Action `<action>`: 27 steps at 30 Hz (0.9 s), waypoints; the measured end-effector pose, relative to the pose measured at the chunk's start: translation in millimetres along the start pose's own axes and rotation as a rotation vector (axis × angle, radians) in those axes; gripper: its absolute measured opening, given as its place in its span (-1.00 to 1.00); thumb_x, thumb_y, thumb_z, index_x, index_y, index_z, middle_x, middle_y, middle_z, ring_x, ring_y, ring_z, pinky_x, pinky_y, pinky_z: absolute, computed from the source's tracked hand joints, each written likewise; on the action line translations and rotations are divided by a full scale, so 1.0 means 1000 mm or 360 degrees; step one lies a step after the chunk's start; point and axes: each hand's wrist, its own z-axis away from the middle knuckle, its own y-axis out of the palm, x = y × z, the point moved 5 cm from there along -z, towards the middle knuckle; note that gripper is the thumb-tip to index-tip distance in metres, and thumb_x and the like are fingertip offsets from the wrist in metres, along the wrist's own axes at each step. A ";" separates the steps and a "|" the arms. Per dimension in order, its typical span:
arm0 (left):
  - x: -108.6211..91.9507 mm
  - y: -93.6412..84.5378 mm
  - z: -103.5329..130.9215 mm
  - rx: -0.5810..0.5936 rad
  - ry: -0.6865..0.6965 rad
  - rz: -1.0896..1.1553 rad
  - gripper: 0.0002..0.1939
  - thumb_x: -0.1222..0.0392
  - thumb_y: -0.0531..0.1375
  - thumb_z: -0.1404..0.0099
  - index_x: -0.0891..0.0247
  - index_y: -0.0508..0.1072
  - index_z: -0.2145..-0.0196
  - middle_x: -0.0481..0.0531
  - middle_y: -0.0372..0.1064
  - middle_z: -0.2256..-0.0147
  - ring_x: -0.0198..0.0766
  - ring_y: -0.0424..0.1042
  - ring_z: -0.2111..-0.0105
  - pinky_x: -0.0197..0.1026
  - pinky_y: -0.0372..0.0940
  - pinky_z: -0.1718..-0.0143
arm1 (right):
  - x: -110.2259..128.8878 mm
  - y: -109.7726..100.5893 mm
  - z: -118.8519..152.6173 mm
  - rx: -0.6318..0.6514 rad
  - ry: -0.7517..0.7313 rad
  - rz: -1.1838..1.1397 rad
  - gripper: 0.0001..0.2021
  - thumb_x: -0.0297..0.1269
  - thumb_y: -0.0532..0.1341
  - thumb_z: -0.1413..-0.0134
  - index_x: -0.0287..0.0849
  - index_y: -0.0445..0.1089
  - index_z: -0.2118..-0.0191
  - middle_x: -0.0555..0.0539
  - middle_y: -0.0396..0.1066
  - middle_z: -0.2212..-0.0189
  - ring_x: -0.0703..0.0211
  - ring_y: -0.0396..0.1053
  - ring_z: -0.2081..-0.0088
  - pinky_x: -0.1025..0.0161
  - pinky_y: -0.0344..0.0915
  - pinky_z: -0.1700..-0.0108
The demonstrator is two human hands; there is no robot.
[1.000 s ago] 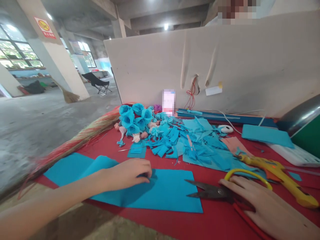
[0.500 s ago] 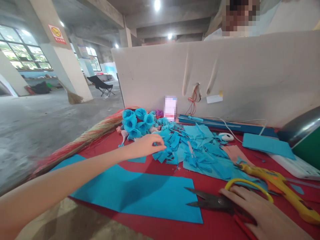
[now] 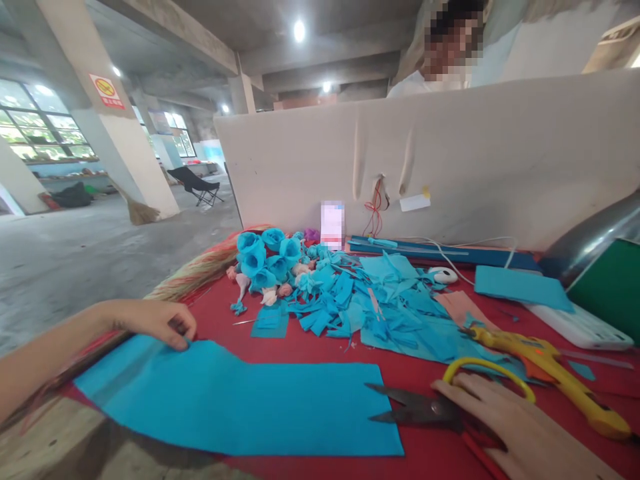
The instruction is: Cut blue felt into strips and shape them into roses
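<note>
A long blue paper sheet (image 3: 260, 407) lies across the front of the red tabletop (image 3: 310, 350). My left hand (image 3: 163, 323) pinches its upper edge near the left end, thumb and fingers together. At the sheet's right end, my right hand (image 3: 495, 407) holds scissors (image 3: 435, 408) with yellow and red handles. Their blades are parted and overlap the paper's right edge. A small blue paper piece (image 3: 270, 323) rests behind the sheet.
Blue scraps (image 3: 400, 300) heap mid-table beside blue paper flowers (image 3: 265, 257). A yellow glue gun (image 3: 555, 367) is right of the scraps. Behind stand a lit phone (image 3: 333, 225) and a white panel (image 3: 300, 153), with a person (image 3: 425, 83) beyond it.
My left hand has moved left and down from beside the scrap pile onto the blue sheet's edge and taken hold of it. The scissors remain open at the right end. The view has shifted slightly.
</note>
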 end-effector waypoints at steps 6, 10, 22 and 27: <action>-0.050 -0.032 -0.011 0.0730 0.0055 -0.0156 -0.72 0.06 0.06 -0.19 0.33 0.42 0.42 -0.10 0.30 0.43 -0.38 0.22 0.43 -0.48 0.08 0.40 | 0.009 -0.011 -0.005 -0.0162 -0.0139 0.0171 -0.47 -0.59 -0.07 0.32 -0.13 0.49 0.24 -0.05 0.50 0.29 0.11 0.48 0.34 0.25 0.46 0.39; -0.051 -0.051 -0.013 0.0560 0.0026 -0.0524 -0.78 0.13 0.10 -0.18 0.33 0.43 0.46 -0.08 0.33 0.46 -0.36 0.23 0.45 -0.45 0.03 0.42 | 0.016 -0.019 -0.009 -0.0235 -0.0202 0.0295 -0.48 -0.58 -0.09 0.33 -0.14 0.51 0.30 -0.06 0.51 0.35 0.12 0.49 0.38 0.28 0.45 0.44; -0.101 0.064 -0.018 0.0260 0.0530 -0.0440 -0.79 0.22 0.01 -0.31 0.19 0.42 0.20 0.00 0.39 0.22 -0.21 0.37 0.23 -0.29 0.19 0.26 | 0.017 -0.014 -0.006 -0.0213 -0.0199 0.0359 -0.48 -0.57 -0.08 0.30 -0.15 0.51 0.27 -0.09 0.51 0.34 0.10 0.49 0.38 0.27 0.45 0.45; -0.157 0.127 -0.025 0.0057 0.0823 -0.0344 -0.75 0.20 0.09 -0.27 0.28 0.35 0.10 0.13 0.32 0.12 -0.08 0.29 0.12 -0.09 0.23 0.10 | 0.011 -0.002 0.006 -0.0126 -0.0068 0.0327 -0.47 -0.58 -0.08 0.22 -0.15 0.46 0.15 -0.12 0.48 0.24 0.07 0.47 0.27 0.22 0.46 0.37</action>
